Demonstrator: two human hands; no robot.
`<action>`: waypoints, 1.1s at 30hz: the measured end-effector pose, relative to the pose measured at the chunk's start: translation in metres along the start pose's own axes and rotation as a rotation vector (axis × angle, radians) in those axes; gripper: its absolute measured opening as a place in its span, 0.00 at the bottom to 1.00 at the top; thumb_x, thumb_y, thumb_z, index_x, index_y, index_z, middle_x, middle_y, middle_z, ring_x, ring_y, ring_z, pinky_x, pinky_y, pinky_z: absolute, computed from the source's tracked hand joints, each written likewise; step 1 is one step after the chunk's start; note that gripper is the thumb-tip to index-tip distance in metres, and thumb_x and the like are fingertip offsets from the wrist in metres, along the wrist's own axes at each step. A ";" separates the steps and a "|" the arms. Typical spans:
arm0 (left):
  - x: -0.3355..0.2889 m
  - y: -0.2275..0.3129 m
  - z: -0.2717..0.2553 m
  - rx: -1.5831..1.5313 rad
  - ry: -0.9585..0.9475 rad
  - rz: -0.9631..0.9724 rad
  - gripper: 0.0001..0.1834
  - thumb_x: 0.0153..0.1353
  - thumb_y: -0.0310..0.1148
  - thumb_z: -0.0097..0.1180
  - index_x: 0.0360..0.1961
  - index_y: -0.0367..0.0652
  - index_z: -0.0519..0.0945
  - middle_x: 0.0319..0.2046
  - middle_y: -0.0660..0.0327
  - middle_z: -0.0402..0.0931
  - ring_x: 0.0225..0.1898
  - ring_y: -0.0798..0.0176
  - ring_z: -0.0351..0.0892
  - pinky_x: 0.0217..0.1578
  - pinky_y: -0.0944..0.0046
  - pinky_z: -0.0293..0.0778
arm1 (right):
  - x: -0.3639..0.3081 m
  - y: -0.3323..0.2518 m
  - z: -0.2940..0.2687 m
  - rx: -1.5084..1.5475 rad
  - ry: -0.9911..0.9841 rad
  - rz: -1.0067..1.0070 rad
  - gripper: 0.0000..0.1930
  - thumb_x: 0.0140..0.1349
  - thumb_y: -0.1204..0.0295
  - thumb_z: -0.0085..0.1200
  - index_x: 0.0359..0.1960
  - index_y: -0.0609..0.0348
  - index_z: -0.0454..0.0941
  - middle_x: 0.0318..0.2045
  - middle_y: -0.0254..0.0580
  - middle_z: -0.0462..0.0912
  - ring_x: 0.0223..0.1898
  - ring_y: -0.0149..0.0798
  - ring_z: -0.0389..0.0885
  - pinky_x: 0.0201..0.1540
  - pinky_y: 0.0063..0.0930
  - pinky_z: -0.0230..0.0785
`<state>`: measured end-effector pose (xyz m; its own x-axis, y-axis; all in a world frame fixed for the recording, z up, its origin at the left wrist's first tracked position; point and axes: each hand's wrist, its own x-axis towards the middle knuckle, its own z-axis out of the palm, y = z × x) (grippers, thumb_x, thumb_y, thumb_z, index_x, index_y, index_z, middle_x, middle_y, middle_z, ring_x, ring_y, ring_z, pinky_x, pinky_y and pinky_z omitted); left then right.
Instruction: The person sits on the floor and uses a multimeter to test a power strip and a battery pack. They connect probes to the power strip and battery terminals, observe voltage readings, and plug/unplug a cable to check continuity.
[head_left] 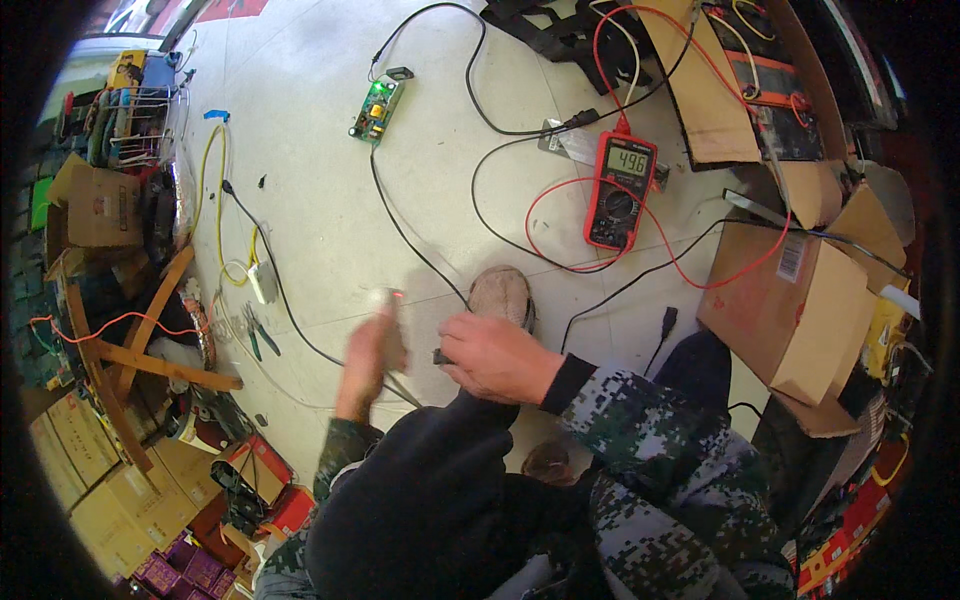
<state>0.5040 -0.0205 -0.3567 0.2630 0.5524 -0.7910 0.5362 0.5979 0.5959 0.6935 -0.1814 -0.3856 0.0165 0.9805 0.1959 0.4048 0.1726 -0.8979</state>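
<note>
My right hand point(495, 355) is closed, in a pinch, around a small black plug point(440, 357) in front of my shoe point(500, 298). A thin black cable point(405, 232) runs from the green circuit board point(376, 110) down to this hand. On the board a green light glows. To the left, motion blurs my closed left hand point(375, 350); at its tip shows a pale spot with a red glint, too smeared to name. Ahead on the right lies a red and black multimeter point(620, 190) with its display lit and red and black leads attached.
Pliers point(262, 333) with dark green handles and a yellow cable point(212, 180) lie on the floor at left. An open cardboard box point(780, 300) stands at right, near a loose black plug point(668, 322). Wooden slats point(150, 365) and cartons point(110, 500) line the left side.
</note>
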 end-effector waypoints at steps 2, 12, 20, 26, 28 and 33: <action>0.027 -0.011 -0.039 -0.081 0.201 -0.026 0.35 0.75 0.62 0.48 0.52 0.34 0.78 0.28 0.61 0.75 0.23 0.66 0.78 0.23 0.65 0.76 | -0.005 0.005 0.001 -0.023 0.004 0.073 0.12 0.62 0.67 0.62 0.40 0.62 0.77 0.43 0.48 0.79 0.47 0.53 0.79 0.49 0.44 0.75; 0.081 -0.110 -0.101 0.646 0.622 0.219 0.38 0.62 0.36 0.62 0.71 0.31 0.68 0.65 0.39 0.69 0.66 0.44 0.71 0.68 0.49 0.65 | 0.023 0.007 0.059 -0.331 0.033 0.339 0.14 0.59 0.66 0.62 0.43 0.60 0.80 0.46 0.47 0.80 0.53 0.49 0.77 0.59 0.46 0.67; 0.073 0.087 0.009 0.596 0.142 0.775 0.24 0.67 0.32 0.59 0.63 0.36 0.77 0.63 0.52 0.75 0.65 0.54 0.74 0.64 0.53 0.71 | 0.002 -0.012 -0.007 0.163 0.189 0.155 0.11 0.65 0.75 0.57 0.47 0.65 0.81 0.52 0.53 0.82 0.54 0.55 0.81 0.57 0.43 0.76; 0.095 0.216 0.142 1.128 -0.543 0.794 0.13 0.71 0.31 0.56 0.50 0.33 0.85 0.49 0.50 0.84 0.49 0.54 0.84 0.51 0.58 0.78 | -0.024 -0.002 -0.057 0.127 0.348 0.390 0.12 0.66 0.75 0.58 0.50 0.63 0.82 0.49 0.52 0.85 0.51 0.54 0.84 0.54 0.40 0.78; 0.126 0.224 0.188 1.264 -0.609 0.858 0.14 0.70 0.32 0.56 0.49 0.34 0.86 0.47 0.47 0.85 0.46 0.48 0.86 0.49 0.55 0.79 | -0.038 0.005 -0.072 0.128 0.421 0.489 0.11 0.66 0.75 0.59 0.49 0.62 0.83 0.46 0.51 0.85 0.47 0.55 0.85 0.51 0.40 0.78; 0.225 0.193 0.281 1.141 -0.472 1.007 0.16 0.64 0.40 0.61 0.41 0.37 0.87 0.38 0.43 0.85 0.42 0.38 0.84 0.46 0.48 0.79 | -0.065 0.012 -0.077 0.179 0.430 0.704 0.10 0.67 0.74 0.59 0.49 0.61 0.83 0.43 0.51 0.85 0.44 0.55 0.84 0.48 0.41 0.78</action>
<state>0.8918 0.0561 -0.4585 0.9632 0.0850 -0.2550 0.2338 -0.7332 0.6386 0.7678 -0.2504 -0.3782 0.5725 0.7495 -0.3325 0.0194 -0.4178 -0.9084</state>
